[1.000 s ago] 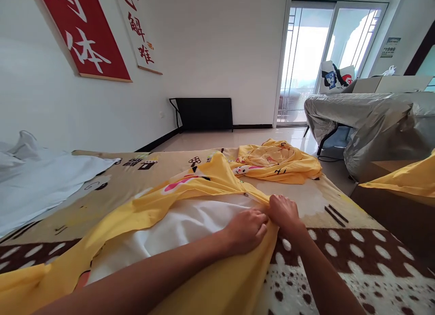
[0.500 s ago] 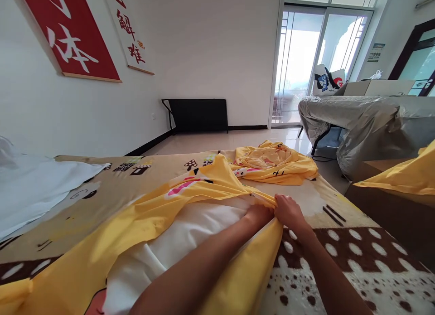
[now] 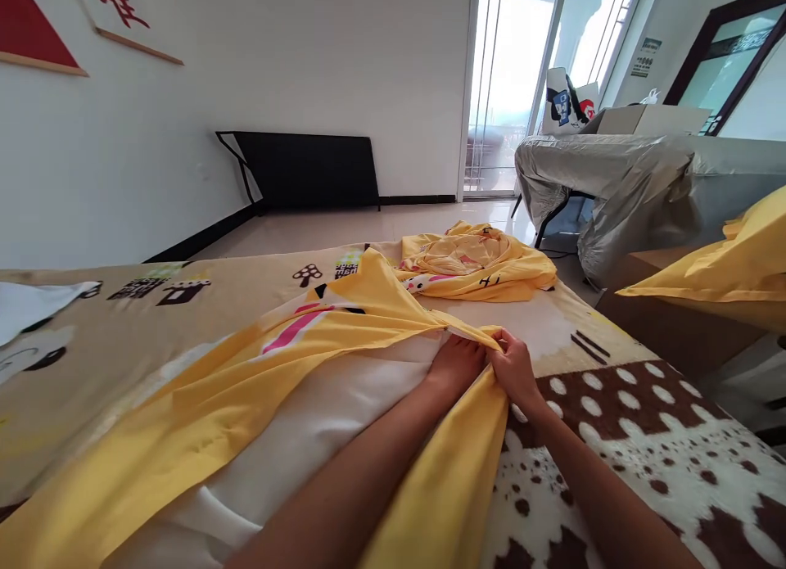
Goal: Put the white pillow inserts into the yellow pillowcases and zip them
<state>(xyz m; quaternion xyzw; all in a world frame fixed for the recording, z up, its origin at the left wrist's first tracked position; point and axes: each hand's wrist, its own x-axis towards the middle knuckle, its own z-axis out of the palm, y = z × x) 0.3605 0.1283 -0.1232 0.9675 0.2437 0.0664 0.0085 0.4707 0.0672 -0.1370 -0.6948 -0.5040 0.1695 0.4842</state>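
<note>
On patterned blanket point(image 3: 626, 413) | right hand point(image 3: 514, 366) pinching yellow cover point(image 3: 246, 397) | left hand point(image 3: 458, 362) inside it, grip unclear

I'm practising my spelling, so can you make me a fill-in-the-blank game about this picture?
1. The right hand holds a cloth whose main colour is ____.
2. The left hand is at the cloth's opening, by fabric coloured ____.
3. The panel by the wall is coloured ____.
4. The number of hands in view is ____.

Missing words: yellow, white, black, two.
</note>
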